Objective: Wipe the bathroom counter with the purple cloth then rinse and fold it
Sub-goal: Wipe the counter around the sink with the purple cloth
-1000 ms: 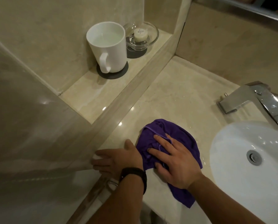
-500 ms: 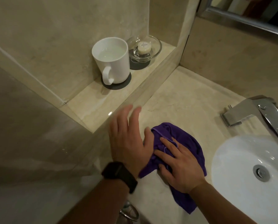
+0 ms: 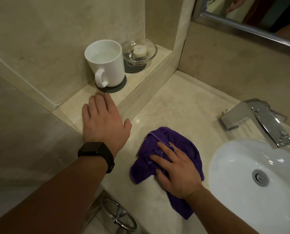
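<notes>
The purple cloth (image 3: 188,144) lies bunched on the beige marble counter (image 3: 183,105), just left of the white sink (image 3: 238,183). My right hand (image 3: 174,168) presses flat on the cloth with spread fingers. My left hand (image 3: 103,119), with a black watch on its wrist, is stretched out open over the raised ledge (image 3: 73,105), fingertips close to the dark coaster under the white mug (image 3: 107,63). One corner of the cloth hangs toward the counter's front edge.
On the ledge behind the mug stands a glass dish (image 3: 141,51) with a small round soap on a second coaster. A chrome faucet (image 3: 259,120) sits behind the sink. A metal ring (image 3: 119,215) hangs below the counter's front. A mirror frame runs across the top right.
My left hand has left the cloth and counter edge and moved up and away onto the ledge toward the mug. My right hand stays pressed on the cloth.
</notes>
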{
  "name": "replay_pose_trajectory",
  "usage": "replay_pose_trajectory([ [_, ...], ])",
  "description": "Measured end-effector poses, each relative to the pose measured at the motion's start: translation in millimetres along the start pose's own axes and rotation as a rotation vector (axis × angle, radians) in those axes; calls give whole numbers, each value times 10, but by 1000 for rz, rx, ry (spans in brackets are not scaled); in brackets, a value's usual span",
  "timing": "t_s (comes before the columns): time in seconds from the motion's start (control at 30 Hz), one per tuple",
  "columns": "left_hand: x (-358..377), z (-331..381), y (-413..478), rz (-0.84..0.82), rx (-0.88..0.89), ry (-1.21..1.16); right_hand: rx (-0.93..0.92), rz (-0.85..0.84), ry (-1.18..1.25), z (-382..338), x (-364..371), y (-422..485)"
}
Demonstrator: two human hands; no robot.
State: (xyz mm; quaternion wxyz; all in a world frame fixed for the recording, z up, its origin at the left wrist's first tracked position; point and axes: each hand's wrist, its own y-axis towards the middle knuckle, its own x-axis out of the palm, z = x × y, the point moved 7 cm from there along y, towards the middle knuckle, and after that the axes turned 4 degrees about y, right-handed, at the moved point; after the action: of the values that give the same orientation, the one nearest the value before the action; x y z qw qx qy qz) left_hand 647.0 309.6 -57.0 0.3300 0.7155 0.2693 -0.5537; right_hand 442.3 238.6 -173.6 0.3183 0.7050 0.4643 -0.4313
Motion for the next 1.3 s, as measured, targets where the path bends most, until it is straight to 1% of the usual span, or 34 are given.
replay_pose_trajectory([
  [0.17,28,16,11,-34,21,23,64,-33,59,-60,28,-126],
  [0.23,24,21,6,-29,21,18,42,-74,52,-148,96,-230],
  [0.33,9,24,7,-25,17,9,-2,-122,-23,-217,153,-263],
  [0.47,19,24,21,-45,16,12,10,-155,-81,-166,129,-43],
  [0.63,41,8,26,-67,6,26,70,-214,-39,126,19,567],
  [0.87,70,-18,18,-69,20,-14,203,-128,-50,786,-255,1393],
  [0.97,97,-20,45,-41,4,-35,242,-111,-63,1049,-364,1677],
  [1.13,91,-3,14,75,-14,-72,285,-51,-73,1356,-474,1915],
  [1.3,133,-6,4,48,3,-60,326,-25,-64,1503,-528,2008],
])
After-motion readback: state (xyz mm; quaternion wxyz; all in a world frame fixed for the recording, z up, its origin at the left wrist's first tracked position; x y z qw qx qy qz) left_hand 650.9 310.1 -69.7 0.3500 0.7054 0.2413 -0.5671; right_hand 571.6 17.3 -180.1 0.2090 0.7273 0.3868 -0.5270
